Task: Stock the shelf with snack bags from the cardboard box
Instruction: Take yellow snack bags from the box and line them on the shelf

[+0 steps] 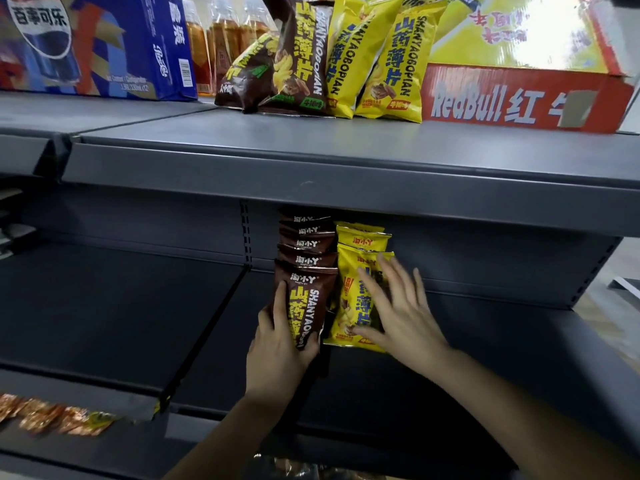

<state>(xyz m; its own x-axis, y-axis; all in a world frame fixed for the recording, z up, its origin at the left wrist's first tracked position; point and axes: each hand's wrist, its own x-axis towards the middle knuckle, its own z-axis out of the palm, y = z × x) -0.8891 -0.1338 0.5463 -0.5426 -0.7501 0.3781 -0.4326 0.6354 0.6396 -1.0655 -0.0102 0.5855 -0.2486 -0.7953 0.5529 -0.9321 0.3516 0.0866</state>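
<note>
On the middle shelf (pixel 467 358) stands a row of several brown snack bags (pixel 306 252) with a row of yellow snack bags (pixel 360 242) to its right. My left hand (pixel 280 355) grips the front brown bag (pixel 308 303) from its lower left, thumb on its face. My right hand (pixel 401 313) lies flat with spread fingers against the front yellow bag (pixel 349 306). More brown bags (pixel 284 64) and yellow bags (pixel 381 60) lean together on the top shelf (pixel 311 140). The cardboard box is not in view.
The top shelf also carries a blue Pepsi case (pixel 97 43), bottled drinks (pixel 221 39) and a red Red Bull tray (pixel 526 98). The shelf section to the left (pixel 104 306) is bare. Small orange packets (pixel 52 414) lie on the lower shelf at left.
</note>
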